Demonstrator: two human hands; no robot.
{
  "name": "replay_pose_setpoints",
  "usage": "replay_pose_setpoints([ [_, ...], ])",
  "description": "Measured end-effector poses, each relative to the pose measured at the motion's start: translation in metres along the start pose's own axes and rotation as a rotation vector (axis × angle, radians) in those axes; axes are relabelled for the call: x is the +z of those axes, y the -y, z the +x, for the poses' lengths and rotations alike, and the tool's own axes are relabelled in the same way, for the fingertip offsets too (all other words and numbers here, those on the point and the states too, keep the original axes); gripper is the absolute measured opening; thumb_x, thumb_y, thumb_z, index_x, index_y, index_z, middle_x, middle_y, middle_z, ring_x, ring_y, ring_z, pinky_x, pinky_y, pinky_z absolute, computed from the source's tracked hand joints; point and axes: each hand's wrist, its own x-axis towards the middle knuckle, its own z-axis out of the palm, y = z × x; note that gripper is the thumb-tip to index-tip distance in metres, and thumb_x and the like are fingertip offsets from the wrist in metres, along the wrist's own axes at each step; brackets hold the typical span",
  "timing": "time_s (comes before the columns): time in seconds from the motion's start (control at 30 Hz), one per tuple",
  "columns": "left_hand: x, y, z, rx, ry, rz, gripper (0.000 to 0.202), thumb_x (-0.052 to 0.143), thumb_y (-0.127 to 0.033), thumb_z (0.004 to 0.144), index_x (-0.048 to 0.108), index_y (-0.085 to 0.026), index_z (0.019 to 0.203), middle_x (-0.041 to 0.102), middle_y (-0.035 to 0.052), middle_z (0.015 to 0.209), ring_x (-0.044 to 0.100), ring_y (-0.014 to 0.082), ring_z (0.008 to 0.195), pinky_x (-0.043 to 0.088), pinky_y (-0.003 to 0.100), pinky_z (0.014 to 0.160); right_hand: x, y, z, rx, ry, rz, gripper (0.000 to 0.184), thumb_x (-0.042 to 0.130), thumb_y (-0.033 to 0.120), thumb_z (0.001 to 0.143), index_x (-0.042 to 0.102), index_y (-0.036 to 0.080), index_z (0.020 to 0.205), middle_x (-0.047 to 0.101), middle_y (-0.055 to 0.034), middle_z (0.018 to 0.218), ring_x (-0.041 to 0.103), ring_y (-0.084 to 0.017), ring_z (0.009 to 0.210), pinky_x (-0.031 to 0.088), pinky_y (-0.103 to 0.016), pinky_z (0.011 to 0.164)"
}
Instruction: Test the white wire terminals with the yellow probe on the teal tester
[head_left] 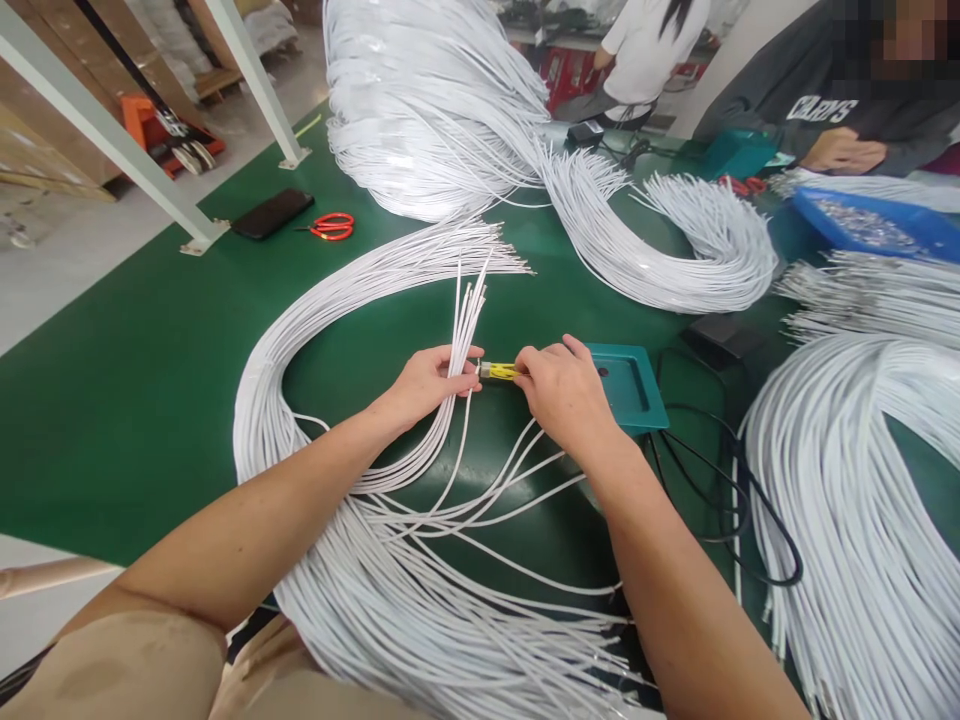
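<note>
My left hand (431,382) is closed round a bunch of thin white wires (466,310) whose cut ends fan upward above my fingers. My right hand (564,388) is closed on a small yellow tool (499,371), its tip meeting the wires at my left thumb. The wires loop left and back down into a large white bundle (420,610) lying across the green table (135,400) near my body. A teal tray-like device (630,385) sits just right of my right hand.
More white wire bundles lie at the back (435,110), the centre right (675,260) and the right edge (862,520). Black cables (720,480), red scissors (332,226), a black phone (272,213) and a blue bin (877,222) are on the table. Two people sit at the far right.
</note>
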Motion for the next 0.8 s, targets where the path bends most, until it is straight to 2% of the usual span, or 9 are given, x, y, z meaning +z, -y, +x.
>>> replay_pose_setpoints([
  [0.17, 0.0, 0.005, 0.004, 0.046, -0.037, 0.119, 0.04, 0.073, -0.02, 0.068, 0.067, -0.016, 0.108, 0.069, 0.0026, 0.083, 0.069, 0.0168, 0.075, 0.054, 0.032, 0.075, 0.002, -0.001, 0.001, -0.024, -0.021, 0.039, 0.017, 0.047, 0.007, 0.081, 0.059, 0.018, 0.079, 0.067, -0.0063, 0.077, 0.053, -0.022, 0.082, 0.029, -0.038, 0.098],
  [0.33, -0.002, 0.012, 0.008, 0.072, -0.048, 0.193, 0.04, 0.073, -0.021, 0.067, 0.068, -0.017, 0.106, 0.07, 0.0021, 0.082, 0.068, 0.0169, 0.072, 0.053, 0.033, 0.078, 0.008, -0.002, 0.002, -0.046, -0.111, -0.005, 0.019, 0.046, 0.008, 0.082, 0.06, 0.018, 0.077, 0.059, -0.0071, 0.066, 0.047, -0.023, 0.079, 0.035, -0.035, 0.084],
  [0.5, -0.003, 0.016, 0.01, 0.09, -0.042, 0.231, 0.039, 0.074, -0.022, 0.065, 0.069, -0.018, 0.104, 0.071, 0.0019, 0.082, 0.068, 0.0174, 0.074, 0.052, 0.033, 0.081, 0.004, -0.001, 0.002, -0.038, -0.081, -0.01, 0.019, 0.045, 0.011, 0.085, 0.062, 0.018, 0.081, 0.059, -0.0075, 0.065, 0.047, -0.023, 0.078, 0.033, -0.038, 0.091],
  [0.57, -0.002, 0.016, 0.01, 0.077, -0.039, 0.217, 0.041, 0.075, -0.022, 0.065, 0.069, -0.018, 0.105, 0.071, 0.002, 0.082, 0.068, 0.0173, 0.073, 0.052, 0.033, 0.081, 0.001, -0.003, 0.001, 0.008, -0.098, -0.005, 0.016, 0.047, 0.018, 0.087, 0.063, 0.017, 0.088, 0.064, -0.0087, 0.074, 0.05, -0.024, 0.086, 0.028, -0.044, 0.1],
  [0.63, -0.002, 0.016, 0.01, 0.055, -0.038, 0.194, 0.042, 0.075, -0.022, 0.064, 0.069, -0.017, 0.106, 0.071, 0.0023, 0.083, 0.068, 0.0175, 0.073, 0.052, 0.034, 0.081, 0.002, -0.007, -0.001, 0.105, -0.168, -0.035, 0.02, 0.047, 0.023, 0.089, 0.063, 0.015, 0.099, 0.068, -0.0123, 0.092, 0.05, -0.028, 0.1, 0.021, -0.052, 0.105],
  [0.73, -0.002, 0.014, 0.009, 0.001, -0.035, 0.15, 0.042, 0.075, -0.021, 0.064, 0.068, -0.016, 0.105, 0.07, 0.0028, 0.084, 0.068, 0.0175, 0.074, 0.052, 0.035, 0.081, 0.008, -0.014, -0.005, 0.211, -0.22, -0.108, 0.029, 0.042, 0.022, 0.092, 0.06, 0.012, 0.112, 0.062, -0.0179, 0.12, 0.046, -0.033, 0.116, 0.018, -0.06, 0.105],
  [0.8, -0.003, 0.011, 0.008, -0.027, -0.037, 0.116, 0.042, 0.076, -0.02, 0.064, 0.067, -0.014, 0.105, 0.068, 0.0027, 0.083, 0.068, 0.017, 0.074, 0.052, 0.035, 0.08, 0.011, -0.016, -0.005, 0.212, -0.211, -0.121, 0.031, 0.041, 0.021, 0.093, 0.059, 0.012, 0.116, 0.058, -0.0189, 0.127, 0.044, -0.034, 0.12, 0.02, -0.062, 0.105],
])
